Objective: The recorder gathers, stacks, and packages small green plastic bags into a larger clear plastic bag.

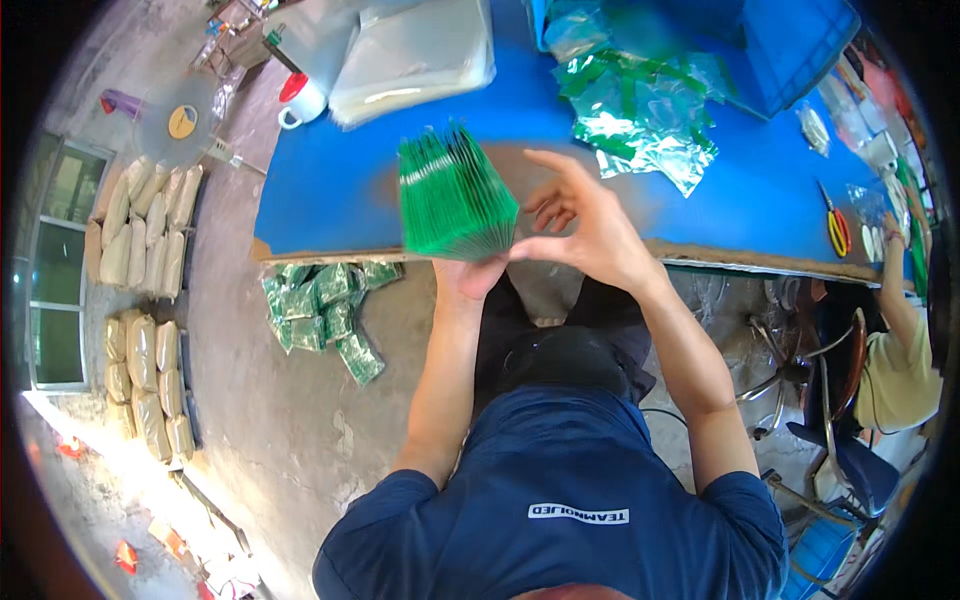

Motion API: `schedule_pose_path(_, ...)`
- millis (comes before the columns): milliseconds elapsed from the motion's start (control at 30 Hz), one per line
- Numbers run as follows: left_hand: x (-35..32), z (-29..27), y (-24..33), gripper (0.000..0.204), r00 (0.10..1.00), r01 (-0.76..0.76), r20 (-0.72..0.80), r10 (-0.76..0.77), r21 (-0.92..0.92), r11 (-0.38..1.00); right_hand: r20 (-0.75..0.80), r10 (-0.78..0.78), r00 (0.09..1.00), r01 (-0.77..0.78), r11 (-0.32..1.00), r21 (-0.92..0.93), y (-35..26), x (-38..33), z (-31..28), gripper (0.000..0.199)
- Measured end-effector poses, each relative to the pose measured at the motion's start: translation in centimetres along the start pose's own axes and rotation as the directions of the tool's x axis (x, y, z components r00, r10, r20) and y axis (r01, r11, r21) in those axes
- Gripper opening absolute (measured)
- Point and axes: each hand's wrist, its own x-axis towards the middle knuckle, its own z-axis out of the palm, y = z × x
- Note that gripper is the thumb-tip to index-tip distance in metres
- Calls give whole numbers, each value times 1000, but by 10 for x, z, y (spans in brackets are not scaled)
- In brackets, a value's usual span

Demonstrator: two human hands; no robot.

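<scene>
A thick, fanned stack of green sheets or flat packets [452,200] stands up over the table's near edge. My left hand [478,277] grips it from below; most of that hand's fingers are hidden behind the stack. Beside it, to the right, is my right hand [592,225], open and holding nothing. Its index finger stretches out, the other fingers bend, and the thumb points at the stack's lower right corner. Whether that thumb touches the stack, I cannot tell.
On the blue table [335,190] lie clear plastic bags [415,60], green-and-clear packets [640,110] and scissors [836,222]. A red-and-white mug [301,101] and a blue crate [800,50] stand at the back. Green packets [325,308] lie on the floor. Another person [900,370] sits far right.
</scene>
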Motion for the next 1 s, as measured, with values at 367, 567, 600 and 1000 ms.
schedule_pose_path(367,-23,23,2,48,988,154,8,-154,-143,978,-99,-242,965,243,970,2,-9,-6,11,36)
schedule_pose_path(567,-29,29,-1,43,996,77,43,-76,-14,997,-90,-281,956,278,960,-41,-5,-9,16,24)
schedule_pose_path(600,-30,30,1,43,996,79,35,-79,-9,997,-100,-305,947,301,952,-53,-4,-9,16,21)
schedule_pose_path(1000,-27,37,-1,40,953,161,-244,-182,-103,982,-203,-345,916,313,934,-174,-9,-17,19,20)
